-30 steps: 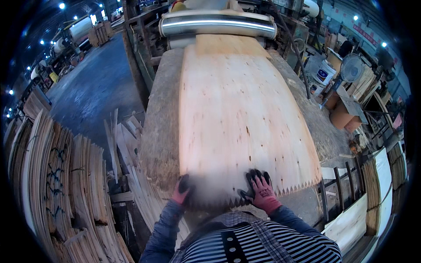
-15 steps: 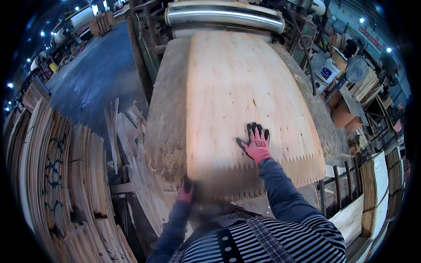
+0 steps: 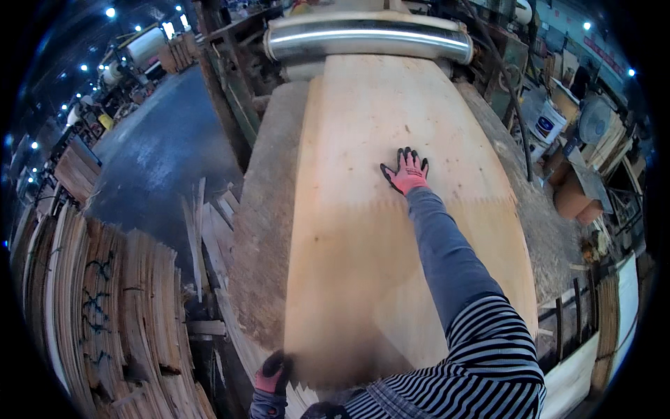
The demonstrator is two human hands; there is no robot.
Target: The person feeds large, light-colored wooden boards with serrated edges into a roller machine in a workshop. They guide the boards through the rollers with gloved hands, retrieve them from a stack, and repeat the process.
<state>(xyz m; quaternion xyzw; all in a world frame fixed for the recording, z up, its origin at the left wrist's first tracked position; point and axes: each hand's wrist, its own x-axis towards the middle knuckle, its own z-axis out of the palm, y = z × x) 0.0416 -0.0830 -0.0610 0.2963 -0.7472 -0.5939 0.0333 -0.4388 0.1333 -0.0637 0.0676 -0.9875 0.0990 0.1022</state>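
Observation:
Two pale wood veneer sheets lie overlapped on a worn table, running up to a shiny metal roller. The farther veneer sheet has a toothed near edge, and the nearer veneer sheet reaches back toward my body. My right hand, in a pink glove with black fingertips, presses flat on the farther sheet with fingers spread, just beyond the toothed line. Down at the near left corner, my left hand in a matching glove has its fingers curled at the nearer sheet's edge. A dark blur covers part of that sheet's near end.
Bundled veneer stacks stand at the left, with loose wood strips beside the table. Over on the right are a white bucket, a fan and a cardboard box. A wooden post rises by the roller.
The toothed-edged sheet has slid away from me toward the roller, with my right hand reaching farther forward. A nearer sheet now extends below it. My left hand is lower and nearer my body.

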